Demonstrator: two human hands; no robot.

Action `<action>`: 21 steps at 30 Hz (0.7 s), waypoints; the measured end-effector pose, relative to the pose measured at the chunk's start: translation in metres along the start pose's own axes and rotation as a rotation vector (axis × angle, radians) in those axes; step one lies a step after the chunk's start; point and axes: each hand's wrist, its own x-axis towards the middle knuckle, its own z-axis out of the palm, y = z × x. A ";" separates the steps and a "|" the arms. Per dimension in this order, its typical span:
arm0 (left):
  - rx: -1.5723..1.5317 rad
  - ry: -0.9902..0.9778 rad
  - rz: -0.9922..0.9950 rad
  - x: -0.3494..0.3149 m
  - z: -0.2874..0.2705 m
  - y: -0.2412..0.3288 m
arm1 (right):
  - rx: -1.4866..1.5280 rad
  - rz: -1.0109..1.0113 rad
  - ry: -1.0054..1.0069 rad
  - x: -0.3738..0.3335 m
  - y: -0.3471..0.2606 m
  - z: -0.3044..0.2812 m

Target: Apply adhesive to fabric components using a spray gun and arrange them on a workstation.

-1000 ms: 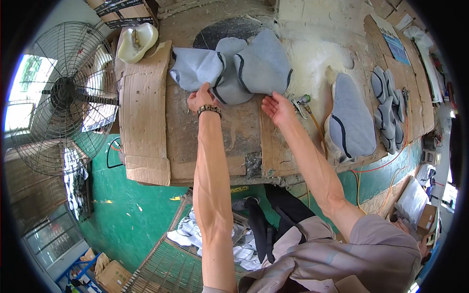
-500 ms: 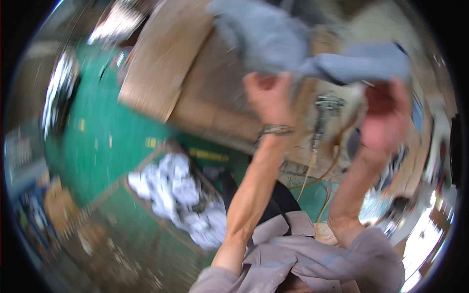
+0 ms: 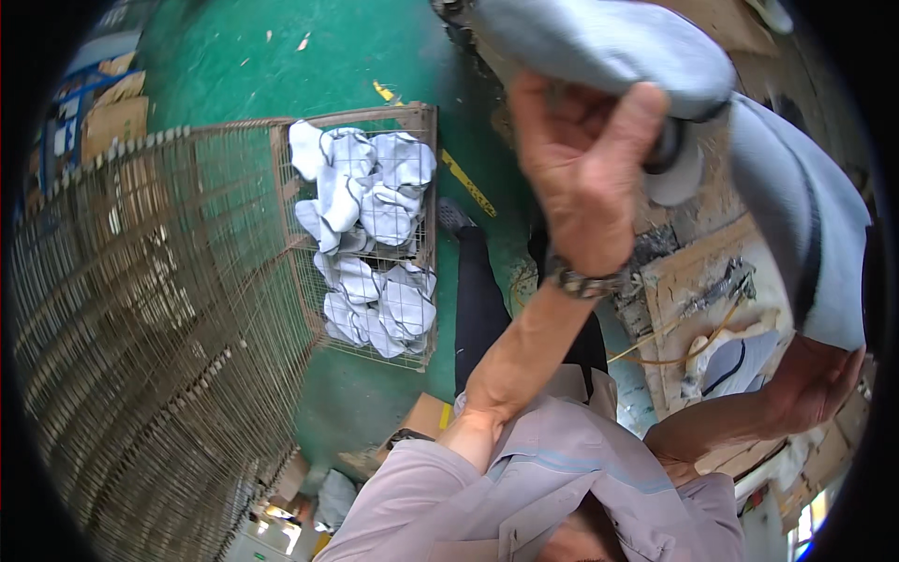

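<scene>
My left hand [image 3: 590, 178], with a dark band at its wrist, is closed on a light grey-blue fabric piece [image 3: 609, 47] with black trim, near the top of the view. Its thumb and fingers pinch the lower edge. At the far right my right hand [image 3: 819, 379] closes on the lower end of a grey-blue length of fabric [image 3: 796, 206] with a dark seam. The two grey parts meet near the upper right; whether they are one piece I cannot tell.
A wire-mesh basket [image 3: 429, 281] on the green floor holds several grey-white fabric pieces [image 3: 361, 197] with dark edging. A tall wire-mesh frame [image 3: 187, 309] stands left of it. At right, a worn bench [image 3: 670, 281] carries a metal tool [image 3: 721, 286] with a yellowish hose and a grey fabric piece [image 3: 735, 361].
The view has swung left, bringing the wire basket and mesh frame in fully. The grey fabric is now closer, and my right hand has moved lower at the far right.
</scene>
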 end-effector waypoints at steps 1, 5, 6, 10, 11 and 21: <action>0.027 0.014 0.047 0.007 -0.020 0.022 | 0.010 0.020 -0.025 0.006 0.025 0.014; 0.053 0.128 0.210 0.029 -0.101 0.099 | -0.211 0.137 0.018 0.039 0.135 0.066; 0.065 0.186 0.273 0.032 -0.127 0.117 | -0.180 0.199 -0.074 0.049 0.170 0.075; 0.041 0.435 0.419 0.038 -0.233 0.169 | -0.439 0.265 -0.439 0.089 0.316 0.111; 0.058 0.480 0.469 0.037 -0.261 0.179 | -0.536 0.252 -0.652 0.090 0.362 0.130; -0.106 1.109 0.550 -0.006 -0.675 0.071 | -0.946 0.853 -0.567 0.059 0.811 -0.029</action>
